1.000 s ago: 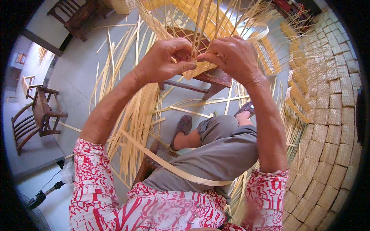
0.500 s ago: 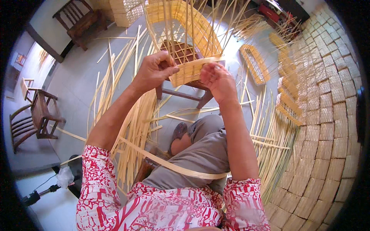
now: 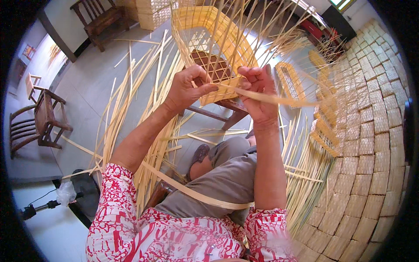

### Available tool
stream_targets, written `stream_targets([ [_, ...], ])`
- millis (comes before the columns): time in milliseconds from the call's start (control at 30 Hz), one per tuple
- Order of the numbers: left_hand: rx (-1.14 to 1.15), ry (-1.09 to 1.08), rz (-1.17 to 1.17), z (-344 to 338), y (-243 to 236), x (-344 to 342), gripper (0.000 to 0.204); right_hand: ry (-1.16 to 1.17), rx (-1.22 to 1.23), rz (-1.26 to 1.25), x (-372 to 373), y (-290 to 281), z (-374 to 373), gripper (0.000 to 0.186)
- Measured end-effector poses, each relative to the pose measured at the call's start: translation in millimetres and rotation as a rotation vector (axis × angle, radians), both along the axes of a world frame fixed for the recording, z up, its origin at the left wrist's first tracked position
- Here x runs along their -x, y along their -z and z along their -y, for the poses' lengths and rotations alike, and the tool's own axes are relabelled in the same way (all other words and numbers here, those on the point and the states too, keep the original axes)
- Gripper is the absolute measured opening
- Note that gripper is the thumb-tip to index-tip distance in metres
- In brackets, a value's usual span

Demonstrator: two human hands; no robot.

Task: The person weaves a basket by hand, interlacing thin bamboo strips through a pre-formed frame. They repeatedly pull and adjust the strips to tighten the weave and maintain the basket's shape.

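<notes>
My left hand [image 3: 187,87] pinches a pale bamboo strip [image 3: 275,99] at the near corner of a half-woven yellow basket [image 3: 233,35] with long upright stakes. The blurred strip runs rightward across my right palm. My right hand [image 3: 258,94] is turned palm up beside that corner, its fingers loosely bent and apart, with no clear grip on the strip. The basket rests on a dark wooden seat [image 3: 229,118]. Another long strip [image 3: 196,196] lies across my trousered leg.
Loose strips [image 3: 146,113] cover the floor left and right of me. Wooden chairs [image 3: 48,120] stand at left, beside a black pole with a plastic bag [image 3: 65,192]. Woven frames [image 3: 290,83] lie beyond my right hand. Stacked woven pieces [image 3: 362,153] fill the right side.
My right hand has moved from pinching at the basket's corner to a palm-up pose. The strip at that corner now swings out rightward over it. My left hand keeps its pinch there.
</notes>
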State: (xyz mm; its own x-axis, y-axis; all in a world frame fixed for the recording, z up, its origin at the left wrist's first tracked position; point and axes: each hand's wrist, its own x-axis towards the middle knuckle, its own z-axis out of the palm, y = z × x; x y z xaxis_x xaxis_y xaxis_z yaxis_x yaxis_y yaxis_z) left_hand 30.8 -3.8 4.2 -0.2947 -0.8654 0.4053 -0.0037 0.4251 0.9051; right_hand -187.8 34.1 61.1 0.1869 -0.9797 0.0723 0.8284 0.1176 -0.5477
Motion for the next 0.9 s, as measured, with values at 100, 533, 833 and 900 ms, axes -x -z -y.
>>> stream_targets([
  [100, 0.008, 0.018, -0.007, -1, -6, 2, 0.023, 0.039, 0.095, -0.459, -10, -17, -6, 0.031],
  [533, 0.064, 0.013, 0.007, -2, -1, 6, 0.022, 0.442, 0.198, -0.855, -35, -11, -6, 0.038],
  [833, 0.073, -0.024, 0.05, -4, -6, 4, 0.021, 0.458, 0.178, -1.117, -15, -20, -2, 0.021],
  [900, 0.054, -0.027, 0.041, -5, -9, 5, 0.021, 0.571, 0.073, -0.99, -14, -21, -6, 0.017],
])
